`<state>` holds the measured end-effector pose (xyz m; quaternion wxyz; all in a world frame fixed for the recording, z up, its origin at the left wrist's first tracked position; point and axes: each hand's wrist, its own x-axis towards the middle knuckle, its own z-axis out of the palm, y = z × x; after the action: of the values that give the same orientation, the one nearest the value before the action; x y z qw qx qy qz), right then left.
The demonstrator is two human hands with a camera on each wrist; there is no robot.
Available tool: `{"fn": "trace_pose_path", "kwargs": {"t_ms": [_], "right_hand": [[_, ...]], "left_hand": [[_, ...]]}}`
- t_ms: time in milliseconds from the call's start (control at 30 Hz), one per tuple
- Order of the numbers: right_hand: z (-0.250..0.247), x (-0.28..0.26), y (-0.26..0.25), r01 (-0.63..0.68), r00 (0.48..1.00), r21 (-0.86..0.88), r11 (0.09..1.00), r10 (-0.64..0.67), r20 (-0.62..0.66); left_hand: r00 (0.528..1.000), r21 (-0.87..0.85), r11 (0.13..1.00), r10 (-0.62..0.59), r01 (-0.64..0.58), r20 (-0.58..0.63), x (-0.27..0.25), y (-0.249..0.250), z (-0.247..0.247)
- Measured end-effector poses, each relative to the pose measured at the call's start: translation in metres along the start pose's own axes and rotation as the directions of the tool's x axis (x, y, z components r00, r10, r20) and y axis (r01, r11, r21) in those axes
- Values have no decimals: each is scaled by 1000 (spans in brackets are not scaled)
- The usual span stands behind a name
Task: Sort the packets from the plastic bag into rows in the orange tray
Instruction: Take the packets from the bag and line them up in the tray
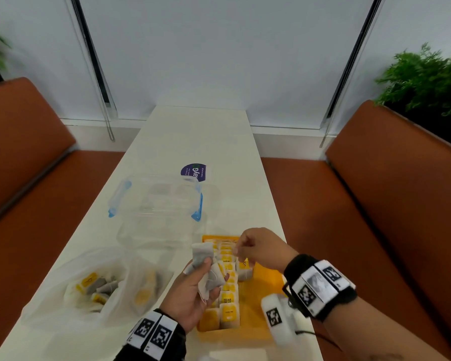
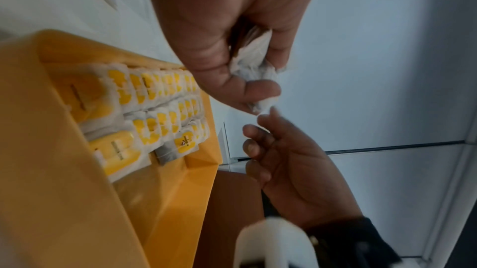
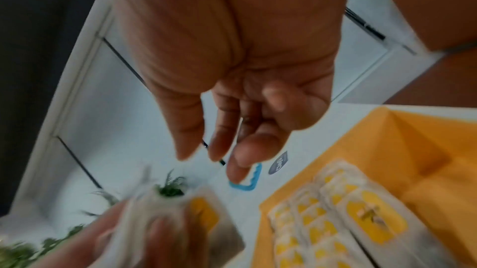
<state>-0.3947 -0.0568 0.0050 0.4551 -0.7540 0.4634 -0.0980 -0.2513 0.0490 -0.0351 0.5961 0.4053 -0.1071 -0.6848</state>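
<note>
Several packets (image 1: 208,272) are clutched in the curled fingers of the left hand (image 1: 193,295), held above the near left part of the orange tray (image 1: 258,308), where two full rows of yellow-labelled packets (image 1: 228,290) are laid along its left side and a third is begun. The right hand (image 1: 261,250) is held just beside the bunch with fingers loosely curled and nothing gripped. More packets are kept in the plastic bag (image 1: 89,287) by the bench's (image 1: 201,136) left edge, with a clear container (image 1: 156,199) behind it.
</note>
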Motion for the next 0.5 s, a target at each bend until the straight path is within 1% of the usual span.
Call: {"fn": "trace_pose_path", "kwargs": {"t_ms": [33, 133, 200, 333, 433, 500], "right_hand": [[6, -8, 0, 24, 1000, 32, 999, -24, 7], [23, -18, 6, 81, 997, -3, 997, -81, -12], [29, -18, 10, 111, 993, 14, 994, -110, -41], [28, -24, 12, 111, 991, 128, 986, -100, -90], [22, -26, 11, 134, 986, 110, 985, -121, -114], [20, -26, 8, 145, 984, 64, 987, -137, -114]], "left_hand": [[1000, 1, 1000, 2, -2, -6, 0, 0, 0], [1000, 39, 999, 6, -6, 2, 1, -4, 3], [1000, 49, 999, 9, -10, 19, 2, -6, 5], [1000, 30, 1000, 6, -6, 11, 1, -8, 7], [1000, -15, 1000, -7, 7, -6, 2, -9, 5], [1000, -49, 999, -9, 8, -9, 2, -10, 4]]}}
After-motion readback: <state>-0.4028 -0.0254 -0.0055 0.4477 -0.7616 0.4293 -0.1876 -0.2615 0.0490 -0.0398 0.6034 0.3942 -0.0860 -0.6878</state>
